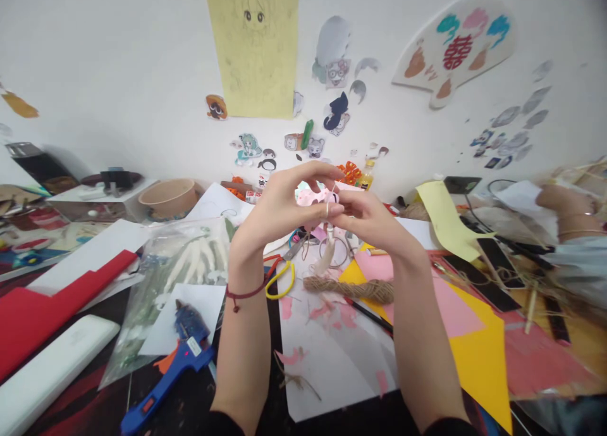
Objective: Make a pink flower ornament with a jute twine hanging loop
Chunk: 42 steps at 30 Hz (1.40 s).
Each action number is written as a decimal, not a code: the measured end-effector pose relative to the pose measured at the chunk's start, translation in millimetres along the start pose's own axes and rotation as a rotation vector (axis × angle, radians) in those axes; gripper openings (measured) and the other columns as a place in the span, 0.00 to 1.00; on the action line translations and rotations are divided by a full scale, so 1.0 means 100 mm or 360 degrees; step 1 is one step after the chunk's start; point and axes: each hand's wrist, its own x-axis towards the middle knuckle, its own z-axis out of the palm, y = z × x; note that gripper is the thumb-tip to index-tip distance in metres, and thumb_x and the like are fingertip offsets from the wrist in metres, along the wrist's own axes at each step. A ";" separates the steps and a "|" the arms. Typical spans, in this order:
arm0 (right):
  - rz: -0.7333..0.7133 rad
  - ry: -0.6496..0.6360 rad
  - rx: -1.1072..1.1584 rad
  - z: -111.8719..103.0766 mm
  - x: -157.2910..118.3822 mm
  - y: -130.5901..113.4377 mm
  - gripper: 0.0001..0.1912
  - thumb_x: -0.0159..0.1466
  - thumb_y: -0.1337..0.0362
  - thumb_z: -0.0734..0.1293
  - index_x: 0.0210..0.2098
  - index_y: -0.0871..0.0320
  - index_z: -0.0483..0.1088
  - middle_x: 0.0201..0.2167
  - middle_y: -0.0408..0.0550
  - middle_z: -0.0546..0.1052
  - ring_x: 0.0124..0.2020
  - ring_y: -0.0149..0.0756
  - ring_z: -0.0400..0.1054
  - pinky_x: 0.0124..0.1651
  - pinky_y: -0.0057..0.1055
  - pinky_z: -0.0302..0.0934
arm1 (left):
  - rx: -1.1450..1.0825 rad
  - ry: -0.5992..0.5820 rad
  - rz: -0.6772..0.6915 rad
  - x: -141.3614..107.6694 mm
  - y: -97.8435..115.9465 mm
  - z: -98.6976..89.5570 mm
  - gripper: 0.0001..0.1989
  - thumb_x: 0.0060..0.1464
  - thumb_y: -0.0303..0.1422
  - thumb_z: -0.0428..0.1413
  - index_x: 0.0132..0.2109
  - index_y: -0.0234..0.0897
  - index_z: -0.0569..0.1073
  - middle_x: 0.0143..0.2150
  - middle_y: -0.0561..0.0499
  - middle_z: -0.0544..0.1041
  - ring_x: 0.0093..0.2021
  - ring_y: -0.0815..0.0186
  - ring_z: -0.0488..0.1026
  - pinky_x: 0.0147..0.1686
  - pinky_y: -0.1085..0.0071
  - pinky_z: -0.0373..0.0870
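Observation:
Both hands are raised over the middle of the table, their fingertips meeting. My left hand (pixel 298 199) curves round a small pink paper piece (pixel 310 197), thumb below and fingers above. My right hand (pixel 363 214) pinches at the right side of the same piece, its fingers closed by a dark spot on it. A thin whitish cord shows at the fingertips, and a pale tassel (pixel 327 252) hangs beneath them. Fingers hide much of the pink piece.
Below lie a twine bundle (pixel 351 289), yellow-handled scissors (pixel 281 278) and white paper (pixel 332 373) with pink scraps. A blue glue gun (pixel 173 373) rests at left. Another person's arm (pixel 571 214) is at the far right, near a phone (pixel 500 262).

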 end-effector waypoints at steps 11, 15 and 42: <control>0.0176 0.0073 0.0476 -0.09 -0.09 -0.04 0.10 0.64 0.58 0.74 0.39 0.58 0.75 0.35 0.48 0.82 0.35 0.37 0.79 0.43 0.33 0.72 | 0.0414 0.0005 0.0205 0.00 0.20 0.03 0.10 0.55 0.21 0.58 0.43 0.38 0.78 0.37 0.53 0.78 0.38 0.69 0.72 0.40 0.70 0.67; 0.0213 0.0090 0.0499 -0.09 -0.07 -0.03 0.12 0.63 0.57 0.74 0.39 0.60 0.75 0.26 0.46 0.80 0.30 0.35 0.77 0.37 0.30 0.70 | 0.0563 -0.0047 0.0207 -0.01 0.22 0.03 0.12 0.54 0.20 0.56 0.42 0.38 0.77 0.38 0.53 0.78 0.37 0.68 0.71 0.41 0.69 0.66; 0.0242 0.0341 0.0683 -0.03 -0.05 -0.07 0.09 0.58 0.58 0.78 0.28 0.57 0.80 0.25 0.44 0.78 0.29 0.32 0.72 0.37 0.29 0.67 | 0.0853 -0.0095 0.0252 0.00 0.26 0.10 0.11 0.59 0.22 0.54 0.48 0.39 0.74 0.44 0.50 0.79 0.41 0.63 0.70 0.45 0.64 0.65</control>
